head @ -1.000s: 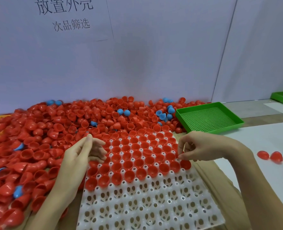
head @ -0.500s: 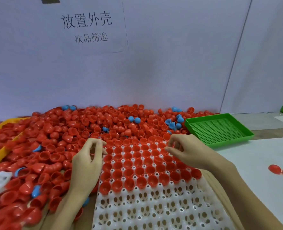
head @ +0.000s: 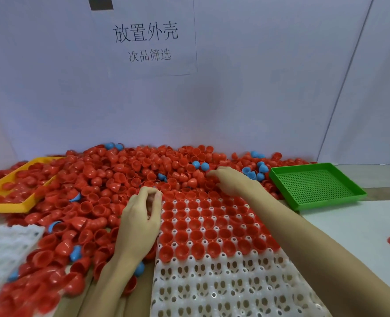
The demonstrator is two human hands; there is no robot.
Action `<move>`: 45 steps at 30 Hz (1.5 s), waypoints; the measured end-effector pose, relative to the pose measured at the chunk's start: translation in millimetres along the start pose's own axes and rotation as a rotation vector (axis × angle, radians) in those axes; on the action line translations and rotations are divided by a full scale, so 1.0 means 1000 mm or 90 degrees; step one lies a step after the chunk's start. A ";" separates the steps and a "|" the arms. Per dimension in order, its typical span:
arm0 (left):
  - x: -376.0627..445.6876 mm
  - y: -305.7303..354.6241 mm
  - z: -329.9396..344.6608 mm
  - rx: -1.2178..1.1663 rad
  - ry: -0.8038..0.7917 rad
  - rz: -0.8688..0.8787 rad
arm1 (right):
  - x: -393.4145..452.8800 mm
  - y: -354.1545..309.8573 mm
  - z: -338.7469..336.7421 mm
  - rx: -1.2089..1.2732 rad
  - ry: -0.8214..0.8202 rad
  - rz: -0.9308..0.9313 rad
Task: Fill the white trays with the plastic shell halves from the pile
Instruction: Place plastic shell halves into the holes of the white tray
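Red plastic shell halves [head: 111,179], with a few blue ones mixed in, are heaped against the wall behind and left of the white tray [head: 223,282], whose far rows are filled with red halves. The left hand [head: 141,220] is held at the tray's far-left corner, fingers curled; what they hold cannot be told. The right hand [head: 233,181] is laid on the pile, fingers bent into the shells.

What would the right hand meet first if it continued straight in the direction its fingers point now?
Probably the red shell halves of the pile, just beyond the fingertips of the right hand, which point left and slightly away. The two blue shell halves lie a little farther; depth is unclear.
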State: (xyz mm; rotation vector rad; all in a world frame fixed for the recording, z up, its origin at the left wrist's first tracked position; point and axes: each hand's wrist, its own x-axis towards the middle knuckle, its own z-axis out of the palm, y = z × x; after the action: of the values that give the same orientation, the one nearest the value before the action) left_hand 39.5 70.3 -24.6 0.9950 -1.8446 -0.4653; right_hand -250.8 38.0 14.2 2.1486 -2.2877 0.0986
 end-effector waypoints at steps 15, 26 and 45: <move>-0.004 0.033 -0.001 -0.149 -0.099 0.013 | -0.097 -0.014 -0.022 0.627 0.154 -0.128; -0.015 0.051 0.015 -0.376 -0.212 -0.119 | -0.152 -0.040 -0.012 0.655 0.080 -0.182; 0.003 0.032 -0.007 -0.631 -0.211 -0.332 | -0.091 -0.018 -0.043 1.001 0.044 0.064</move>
State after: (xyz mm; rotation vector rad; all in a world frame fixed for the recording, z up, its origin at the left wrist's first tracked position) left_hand 30.6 87.2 2.0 0.6820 -1.2886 -1.7353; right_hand -228.7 129.4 53.5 2.0752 -2.4165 2.5858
